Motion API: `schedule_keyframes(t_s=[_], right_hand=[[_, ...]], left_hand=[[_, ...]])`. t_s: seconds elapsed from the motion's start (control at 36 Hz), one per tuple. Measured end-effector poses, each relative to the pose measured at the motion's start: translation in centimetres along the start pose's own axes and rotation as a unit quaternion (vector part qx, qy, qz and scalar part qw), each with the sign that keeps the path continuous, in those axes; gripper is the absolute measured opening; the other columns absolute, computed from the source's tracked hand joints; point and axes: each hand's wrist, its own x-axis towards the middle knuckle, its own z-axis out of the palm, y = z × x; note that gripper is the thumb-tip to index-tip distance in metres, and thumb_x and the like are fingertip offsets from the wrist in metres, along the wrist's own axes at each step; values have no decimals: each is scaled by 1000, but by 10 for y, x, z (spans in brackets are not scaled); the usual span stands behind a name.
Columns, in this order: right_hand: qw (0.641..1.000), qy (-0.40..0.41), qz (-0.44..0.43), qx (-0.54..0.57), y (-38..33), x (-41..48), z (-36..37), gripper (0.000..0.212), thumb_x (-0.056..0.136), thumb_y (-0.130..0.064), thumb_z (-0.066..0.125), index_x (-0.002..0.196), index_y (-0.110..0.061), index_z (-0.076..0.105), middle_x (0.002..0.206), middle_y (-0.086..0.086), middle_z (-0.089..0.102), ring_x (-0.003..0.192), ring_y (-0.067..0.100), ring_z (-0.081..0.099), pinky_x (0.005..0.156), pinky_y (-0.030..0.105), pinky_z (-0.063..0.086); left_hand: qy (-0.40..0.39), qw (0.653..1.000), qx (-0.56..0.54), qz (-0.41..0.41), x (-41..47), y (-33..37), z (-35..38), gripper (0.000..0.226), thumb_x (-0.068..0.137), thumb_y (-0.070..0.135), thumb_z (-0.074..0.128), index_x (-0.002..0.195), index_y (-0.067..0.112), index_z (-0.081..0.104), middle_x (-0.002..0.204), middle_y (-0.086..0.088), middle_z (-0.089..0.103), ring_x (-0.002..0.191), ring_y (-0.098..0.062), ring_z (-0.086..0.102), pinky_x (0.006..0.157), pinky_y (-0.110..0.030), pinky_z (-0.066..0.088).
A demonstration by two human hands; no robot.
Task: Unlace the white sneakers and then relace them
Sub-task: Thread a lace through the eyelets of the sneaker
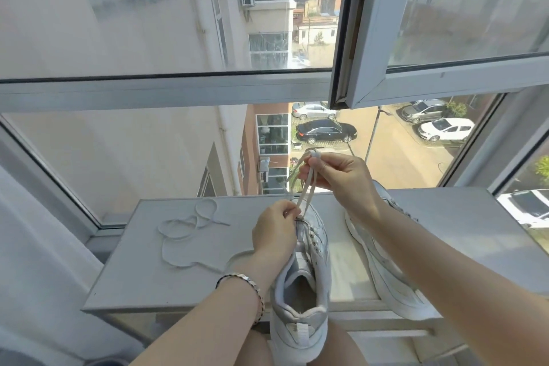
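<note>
A white sneaker stands in front of me with its heel toward me and its toe on the white table. My left hand grips the sneaker's front by the eyelets. My right hand is raised above the toe and pinches a white lace, pulling both strands up from the sneaker. A second white sneaker lies on its side to the right, under my right forearm. A loose white lace lies in coils on the table's left part.
The table stands against a large window. An opened window sash juts in at the upper right above the table. My knees are below the table's near edge. A street with parked cars shows outside.
</note>
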Motion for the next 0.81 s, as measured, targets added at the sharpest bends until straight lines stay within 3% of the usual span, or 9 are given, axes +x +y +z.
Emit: schedule_keyframes(t_s=[0.11,0.25,0.33,0.44,0.58,0.64,0.69,0.75,0.81], right_hand=[[1000,1,5,-12,2,0,-2,14,90,-4,55,86,-8,67,63,-1,70,63,10,68,66,23,58],[986,22,-16,-167,7,-1,-6,14,91,-14,57,85,-11,70,71,3,68,58,7,66,51,19,52],[979,51,-21,-196,4,-1,-10,23,95,-17,52,76,-23,65,67,-6,65,54,0,59,46,15,41],[961,102,-29,-257,-16,-12,-24,23,97,-17,45,82,-14,63,57,-3,52,50,8,44,45,15,31],[865,16,-26,-501,-34,-29,-45,8,91,-24,57,90,-19,63,67,-11,57,59,9,52,57,26,45],[848,40,-19,-527,-43,-32,-54,3,87,-24,62,89,-24,63,71,-15,58,64,10,54,61,30,45],[842,73,-32,-533,-52,-33,-62,6,83,-25,65,89,-25,64,73,-16,59,67,13,54,61,29,43],[821,99,-51,-560,-63,-33,-68,7,83,-24,64,89,-25,64,76,-15,60,73,14,52,57,25,39],[758,116,-53,-639,-72,-33,-73,4,85,-24,61,89,-26,63,81,-10,61,82,15,49,58,26,35]], left_hand=[[21,999,47,12,-2,1,3,18,96,22,48,81,26,57,85,5,65,85,-21,59,77,-32,45],[-13,996,90,24,0,2,-3,15,92,23,50,78,29,53,88,4,62,90,-21,55,85,-34,43],[-37,999,-25,-14,2,1,-7,13,93,20,48,81,23,50,86,-1,59,80,-21,53,73,-33,43],[8,958,-240,-155,5,4,-16,21,93,14,43,74,14,52,81,-4,66,71,-16,54,64,-29,42],[85,961,-192,-178,12,-12,-29,29,95,9,31,70,8,45,68,-7,52,59,-21,56,66,-29,46],[97,971,-136,-169,12,-16,-35,17,96,10,34,96,4,50,84,-10,51,71,-23,55,76,-36,51],[77,977,-94,-178,12,-18,-36,30,97,9,37,125,5,42,87,-9,46,73,-19,48,73,-30,49],[57,988,-10,-142,8,-17,-39,34,97,5,34,130,6,40,84,-13,47,78,-23,46,73,-30,42],[24,995,51,-80,5,-10,-41,32,98,7,28,127,11,41,97,-18,55,84,-29,49,70,-31,36]])
